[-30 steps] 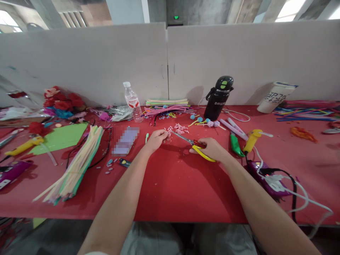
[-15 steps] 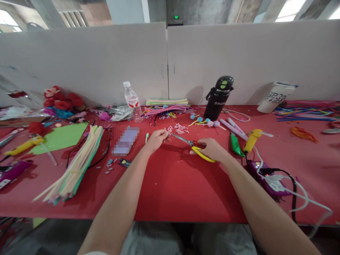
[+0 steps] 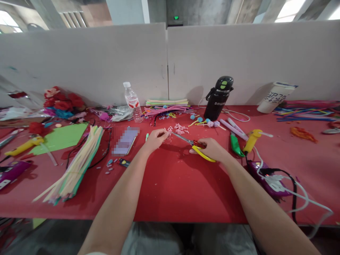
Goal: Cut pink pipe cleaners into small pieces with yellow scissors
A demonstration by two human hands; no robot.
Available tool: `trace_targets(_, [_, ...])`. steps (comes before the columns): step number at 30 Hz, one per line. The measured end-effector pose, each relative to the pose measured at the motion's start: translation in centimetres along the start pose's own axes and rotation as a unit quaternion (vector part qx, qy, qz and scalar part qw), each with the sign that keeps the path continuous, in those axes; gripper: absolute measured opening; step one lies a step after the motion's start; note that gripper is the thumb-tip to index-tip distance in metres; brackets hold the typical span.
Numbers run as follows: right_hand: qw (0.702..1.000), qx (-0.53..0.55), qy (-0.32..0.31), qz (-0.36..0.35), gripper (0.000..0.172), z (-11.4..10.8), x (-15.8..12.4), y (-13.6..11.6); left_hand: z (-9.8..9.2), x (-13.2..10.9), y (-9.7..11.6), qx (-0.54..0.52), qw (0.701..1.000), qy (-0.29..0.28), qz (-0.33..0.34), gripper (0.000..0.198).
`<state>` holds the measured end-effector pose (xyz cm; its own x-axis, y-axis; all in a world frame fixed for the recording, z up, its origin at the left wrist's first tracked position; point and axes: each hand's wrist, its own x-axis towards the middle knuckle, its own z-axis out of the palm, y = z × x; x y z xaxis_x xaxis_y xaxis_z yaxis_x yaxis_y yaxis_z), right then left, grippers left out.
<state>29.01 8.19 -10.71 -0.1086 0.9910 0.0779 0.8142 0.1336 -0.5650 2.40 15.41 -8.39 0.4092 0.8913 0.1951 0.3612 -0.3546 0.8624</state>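
My right hand [image 3: 209,149] is wrapped round the yellow-and-red handles of a pair of scissors [image 3: 202,153], whose narrow blades point left. At the blade tips, my left hand [image 3: 157,139] is closed in a pinch. Whatever its fingertips hold is too small and too hidden to name. Just beyond the tips lies a heap of short pink cut pieces [image 3: 181,128] on the red tabletop [image 3: 180,191]. A small pale green piece [image 3: 147,136] rests beside my left hand.
A bundle of pale strips [image 3: 79,163] and a phone [image 3: 125,141] lie left. Behind stand a water bottle [image 3: 132,102] and a black flask [image 3: 217,99]. At right are a yellow glue gun [image 3: 251,141], a purple power strip [image 3: 273,182] and loose cables.
Hardly anything differs. My left hand has shifted very slightly near the scissor tips; the right hand and the scissors stay almost in place.
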Motion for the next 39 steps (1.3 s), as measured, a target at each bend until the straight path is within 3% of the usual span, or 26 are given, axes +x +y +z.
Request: trace_targets(39, [1.000,-0.006,-0.001,-0.012,0.058,0.2,0.1,0.1,0.4,0.6,-1.0,-0.086,0.995,-0.001,-0.043,0.032])
